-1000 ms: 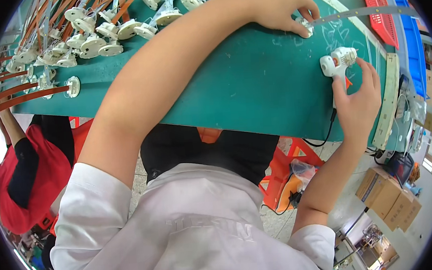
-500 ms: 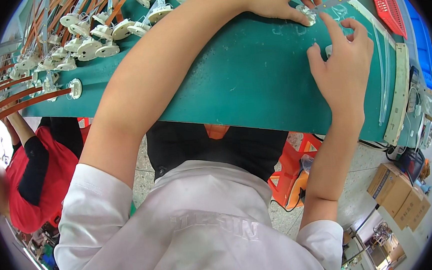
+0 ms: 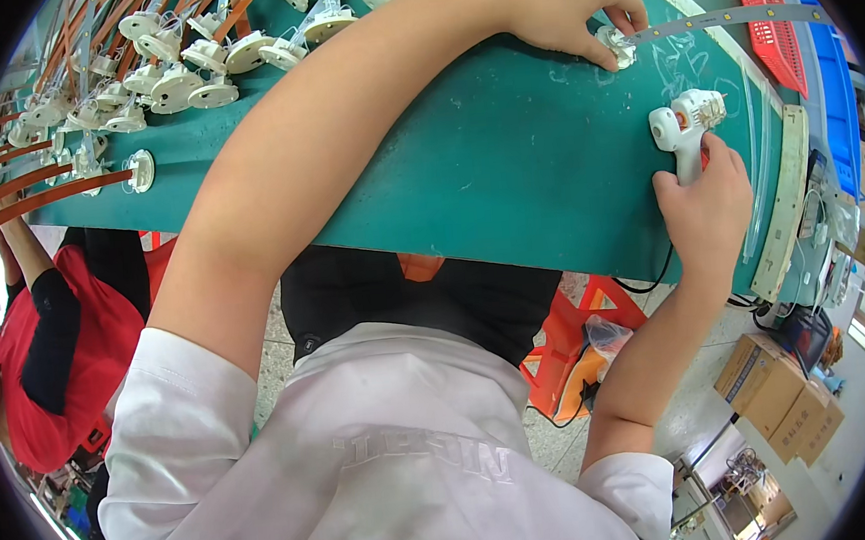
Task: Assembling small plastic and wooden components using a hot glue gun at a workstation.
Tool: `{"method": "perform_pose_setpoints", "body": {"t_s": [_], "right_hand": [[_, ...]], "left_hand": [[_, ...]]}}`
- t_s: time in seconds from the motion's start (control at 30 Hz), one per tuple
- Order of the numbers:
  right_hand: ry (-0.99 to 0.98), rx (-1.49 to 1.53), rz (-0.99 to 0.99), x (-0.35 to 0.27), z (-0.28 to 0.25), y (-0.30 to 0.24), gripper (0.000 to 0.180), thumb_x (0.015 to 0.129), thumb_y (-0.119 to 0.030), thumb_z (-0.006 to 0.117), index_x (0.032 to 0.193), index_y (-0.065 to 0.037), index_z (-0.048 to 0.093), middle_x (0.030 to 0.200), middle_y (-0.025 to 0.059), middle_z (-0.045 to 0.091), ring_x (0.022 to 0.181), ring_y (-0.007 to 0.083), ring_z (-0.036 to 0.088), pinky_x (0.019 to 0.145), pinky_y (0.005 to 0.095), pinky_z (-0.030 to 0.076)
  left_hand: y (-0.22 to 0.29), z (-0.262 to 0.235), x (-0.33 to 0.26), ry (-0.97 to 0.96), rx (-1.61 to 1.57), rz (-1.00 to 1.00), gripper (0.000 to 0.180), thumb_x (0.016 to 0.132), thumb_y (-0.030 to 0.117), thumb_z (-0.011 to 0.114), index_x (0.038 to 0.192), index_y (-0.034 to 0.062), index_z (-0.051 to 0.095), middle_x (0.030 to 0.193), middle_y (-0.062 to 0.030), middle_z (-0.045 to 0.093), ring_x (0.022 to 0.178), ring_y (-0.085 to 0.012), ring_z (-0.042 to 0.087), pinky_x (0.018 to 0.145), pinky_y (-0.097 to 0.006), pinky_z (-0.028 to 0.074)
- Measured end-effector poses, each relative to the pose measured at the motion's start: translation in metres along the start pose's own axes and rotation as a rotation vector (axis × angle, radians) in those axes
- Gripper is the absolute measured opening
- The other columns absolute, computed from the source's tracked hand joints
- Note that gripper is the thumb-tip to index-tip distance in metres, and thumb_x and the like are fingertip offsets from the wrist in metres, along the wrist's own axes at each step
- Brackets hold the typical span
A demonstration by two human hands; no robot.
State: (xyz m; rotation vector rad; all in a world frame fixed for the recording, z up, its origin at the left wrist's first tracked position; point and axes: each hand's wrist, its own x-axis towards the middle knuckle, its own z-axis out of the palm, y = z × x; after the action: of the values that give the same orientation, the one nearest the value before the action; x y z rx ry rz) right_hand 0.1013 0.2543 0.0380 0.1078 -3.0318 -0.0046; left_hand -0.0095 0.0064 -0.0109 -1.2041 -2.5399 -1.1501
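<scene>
At the far right of the green bench, my left hand [image 3: 585, 13] pinches a small white round base [image 3: 619, 46]. A pale LED strip [image 3: 726, 19] runs from that base off to the right. My right hand [image 3: 706, 206] is closed round the handle of a white hot glue gun [image 3: 684, 130]. The gun's nozzle points to the far right, apart from the base. Clear glue smears [image 3: 679, 62] mark the bench between the two hands.
Several white round bases [image 3: 176, 87] with brown and pale strips crowd the far left of the bench. A red basket [image 3: 769, 31] and a blue crate [image 3: 834, 91] stand at the right. A co-worker in red [image 3: 72, 355] sits at the left. Cardboard boxes [image 3: 777, 396] lie lower right.
My right hand has left the strip beside the base, moved nearer to me and taken hold of the glue gun. My left hand keeps its pinch on the base.
</scene>
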Motion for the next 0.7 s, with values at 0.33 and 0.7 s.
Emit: {"method": "perform_pose_setpoints", "body": {"t_s": [0.33,0.7], "right_hand": [[-0.092,1.683,0.264,-0.024,-0.003,0.034,0.045,0.082,-0.013,0.057,0.122,0.008,0.052,0.11,0.0254,0.057,0.059,0.0172,0.051,0.045,0.0228,0.041],[-0.212,1.381,0.202,-0.025,-0.005,-0.003,0.014,0.09,-0.003,0.065,0.102,0.002,0.059,0.097,0.0178,0.061,0.051,0.0086,0.049,0.042,0.021,0.035]], "left_hand": [[0.007,-0.007,-0.002,-0.019,-0.035,-0.069,0.041,0.071,0.024,0.081,0.108,0.0079,0.072,0.102,-0.0081,0.076,0.1,-0.0307,0.066,0.09,-0.042,0.05],[0.006,0.009,0.001,-0.02,0.062,-0.141,0.042,0.077,0.032,0.081,0.116,0.0183,0.071,0.113,0.003,0.075,0.107,-0.0203,0.07,0.087,-0.038,0.053]]}}
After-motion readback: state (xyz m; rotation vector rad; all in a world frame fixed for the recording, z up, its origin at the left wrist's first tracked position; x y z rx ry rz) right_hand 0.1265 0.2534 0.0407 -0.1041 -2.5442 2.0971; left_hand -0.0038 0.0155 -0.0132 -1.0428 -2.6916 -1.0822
